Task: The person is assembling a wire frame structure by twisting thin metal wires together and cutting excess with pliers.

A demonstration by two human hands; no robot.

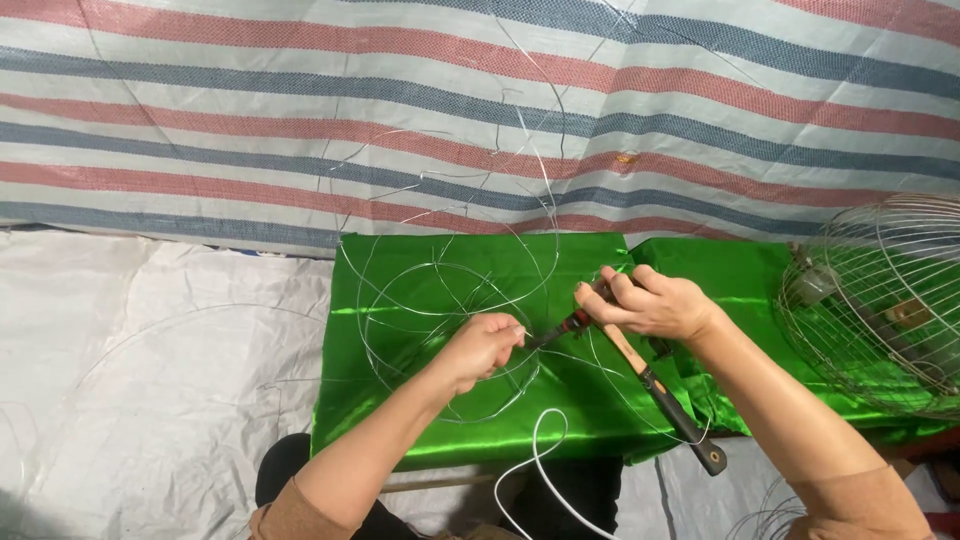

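Head view looks down on a shiny green cloth (450, 420) spread over a low surface, with a tangle of thin wire loops (440, 300) lying on it and rising against the striped red, blue and white tarp (300, 120) behind. The left hand (483, 347) is curled into a loose fist near the middle of the cloth, thumb and fingers pinched on a strand of the wire at its right edge. The right hand (652, 303) is closed around the upper part of a pair of pliers (640, 370), whose dark nose points left toward the left hand's fingertips; the red and tan handles run down to the right and end in a black grip past the cloth's front edge. The nose appears to meet the pinched wire, though the strand is too fine to be sure it is gripped.

Loose loops cross over and under both hands, so the wire crowds the space between them. A white cable (540, 450) curves up over the front edge of the cloth, just below the left hand. At the far right a round wire cage (880, 300) rests on the cloth, well apart from the hands. A pale sheet (150, 350) covers the ground to the left.
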